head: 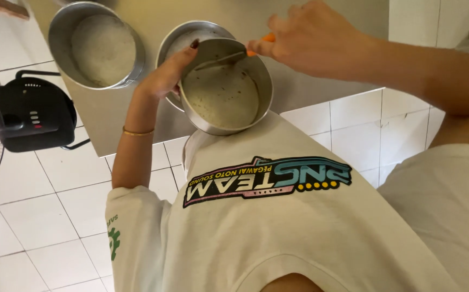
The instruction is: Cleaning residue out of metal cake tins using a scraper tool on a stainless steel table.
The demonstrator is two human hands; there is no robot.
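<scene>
left hand (164, 75) grips rim of round metal pan (224, 92), tilted over surface (299, 81) edge | right hand (304, 38) pinches orange-handled blade (229, 57) inside it | second pan (96, 43) left | fan (26, 111) on floor

The pan (226, 86) is looking like shiny grey metal, smooth on its wall, with a dull, speckled bottom. The tool (229, 58) is showing a thin metal blade and a glossy orange plastic handle. The table (310, 92) is looking smooth and matt. The shirt (299, 232) is soft cloth.
</scene>
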